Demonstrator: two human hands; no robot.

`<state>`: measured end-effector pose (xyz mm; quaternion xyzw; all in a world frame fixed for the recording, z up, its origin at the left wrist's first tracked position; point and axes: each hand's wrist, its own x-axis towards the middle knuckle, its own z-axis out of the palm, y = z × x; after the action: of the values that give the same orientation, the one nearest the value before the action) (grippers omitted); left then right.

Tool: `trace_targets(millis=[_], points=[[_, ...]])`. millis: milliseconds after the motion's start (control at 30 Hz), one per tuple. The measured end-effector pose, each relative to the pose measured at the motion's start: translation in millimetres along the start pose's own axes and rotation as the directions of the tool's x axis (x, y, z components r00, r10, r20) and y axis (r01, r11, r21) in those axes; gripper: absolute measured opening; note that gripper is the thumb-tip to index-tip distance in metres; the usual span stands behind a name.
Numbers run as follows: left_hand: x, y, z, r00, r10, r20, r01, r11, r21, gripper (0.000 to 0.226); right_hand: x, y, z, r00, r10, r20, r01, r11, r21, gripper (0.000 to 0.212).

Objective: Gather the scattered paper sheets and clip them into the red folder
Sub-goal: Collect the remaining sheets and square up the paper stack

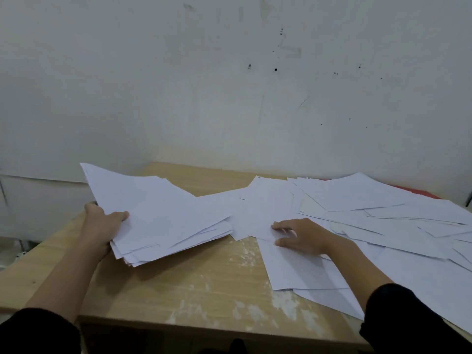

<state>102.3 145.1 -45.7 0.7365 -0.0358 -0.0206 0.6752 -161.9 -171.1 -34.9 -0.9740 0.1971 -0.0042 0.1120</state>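
Light wooden table (204, 277), its top worn with white scuffed patches (249, 254) around the middle and front. Behind it, a dirty white wall (229, 98) with dark specks (275, 69), scratches, and a faint tape-like mark (291, 51) upper right.

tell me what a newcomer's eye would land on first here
First, the wide mess of loose white sheets covering the right side of the wooden table, with a sliver of red folder peeking out at their far edge. Next, the untidy stack the left hand grips at the table's left, while the right hand rests on a sheet in the middle.
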Motion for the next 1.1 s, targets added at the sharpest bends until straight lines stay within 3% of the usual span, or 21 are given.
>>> trace_targets(millis=[100, 233, 333, 433, 600, 700, 800, 867, 900, 967, 1100], points=[[-0.7, -8.9, -3.2, 1.000, -0.026, 0.011, 0.025, 0.999, 0.034, 0.058, 1.2, -3.3, 1.9, 0.998, -0.015, -0.060, 0.014, 1.000, -0.019, 0.042], [-1.5, -16.3, -6.1, 1.000, -0.017, 0.026, 0.015, 0.998, 0.062, 0.059, 1.5, -8.3, 5.2, 0.990, 0.001, -0.144, -0.017, 0.994, -0.110, 0.058], [2.2, -16.6, -9.8, 0.999, -0.032, 0.028, 0.030, 0.998, 0.055, 0.059, 5.7, -15.5, -0.5, 0.963, 0.105, -0.247, -0.169, 0.952, -0.254, 0.023], [6.3, -18.0, -13.6, 0.999, -0.017, 0.036, 0.015, 0.998, 0.066, 0.058, 15.6, -30.7, -19.7, 0.906, 0.162, -0.391, -0.235, 0.961, -0.146, 0.024], [4.0, -25.3, -12.5, 0.997, 0.075, 0.028, -0.078, 0.989, 0.128, 0.056, 45.2, -74.1, -68.8, 0.841, 0.134, -0.525, -0.128, 0.991, 0.047, 0.020], [4.1, -27.9, -12.5, 0.994, 0.104, 0.042, -0.109, 0.985, 0.131, 0.055, 61.6, -95.5, -88.7, 0.774, 0.051, -0.631, -0.045, 0.999, 0.025, 0.025], [4.4, -29.7, -13.6, 0.995, 0.095, 0.042, -0.099, 0.988, 0.115, 0.056, 74.8, -105.9, -89.7, 0.654, -0.090, -0.751, 0.138, 0.990, 0.002, 0.034], [5.6, -31.5, -17.1, 0.997, 0.076, 0.030, -0.079, 0.992, 0.100, 0.055, 84.1, -105.2, -77.5, 0.615, -0.161, -0.772, 0.218, 0.976, -0.030, 0.041], [6.6, -32.4, -20.0, 0.998, 0.063, 0.016, -0.065, 0.994, 0.093, 0.054, 90.4, -101.3, -67.9, 0.636, -0.185, -0.749, 0.247, 0.968, -0.029, 0.042], [7.6, -33.6, -24.4, 0.999, 0.044, -0.009, -0.043, 0.995, 0.092, 0.053, 98.8, -87.5, -45.8, 0.749, -0.201, -0.632, 0.269, 0.963, 0.012, 0.045], [11.2, -34.0, -27.8, 0.999, 0.039, -0.017, -0.037, 0.993, 0.112, 0.054, 103.1, -53.1, -13.1, 0.958, -0.182, -0.221, 0.197, 0.979, 0.045, 0.059]])
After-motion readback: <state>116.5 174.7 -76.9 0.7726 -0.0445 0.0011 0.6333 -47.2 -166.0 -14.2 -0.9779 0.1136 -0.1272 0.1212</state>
